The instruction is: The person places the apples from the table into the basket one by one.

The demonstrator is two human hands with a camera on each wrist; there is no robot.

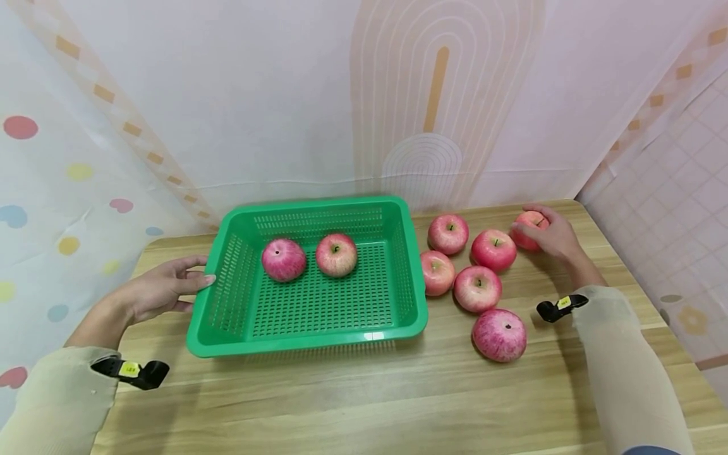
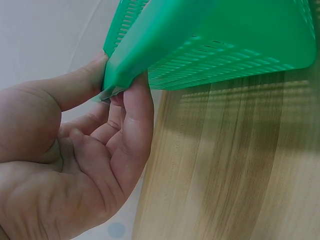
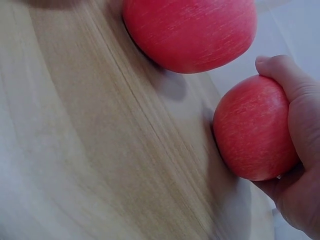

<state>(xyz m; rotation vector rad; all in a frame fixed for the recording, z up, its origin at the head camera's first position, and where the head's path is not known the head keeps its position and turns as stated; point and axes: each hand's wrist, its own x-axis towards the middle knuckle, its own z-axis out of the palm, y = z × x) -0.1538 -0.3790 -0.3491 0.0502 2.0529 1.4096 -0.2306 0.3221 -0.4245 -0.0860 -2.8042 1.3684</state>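
Observation:
A green plastic basket (image 1: pixel 307 342) with slotted walls stands on the table. Two red apples lie inside it, a purplish-red apple (image 1: pixel 283 260) and a paler apple (image 1: pixel 337 256). My left hand (image 1: pixel 162 287) pinches the basket's left rim, thumb on top and fingers curled beneath, as the left wrist view shows at the rim (image 2: pixel 130 55). At the far right, my right hand (image 1: pixel 556 237) grips a red apple (image 3: pixel 255 130) between thumb and fingers. The nearest neighbour to that fruit is another red apple (image 1: pixel 493 250).
Right of the basket sit more apples: one at the back (image 1: pixel 448 234), one against the rim (image 1: pixel 438 273), one in the middle (image 1: pixel 478 289) and a purplish front apple (image 1: pixel 499 335). The wooden table (image 1: pixel 352 404) meets a patterned wall covering (image 1: pixel 273 114) behind.

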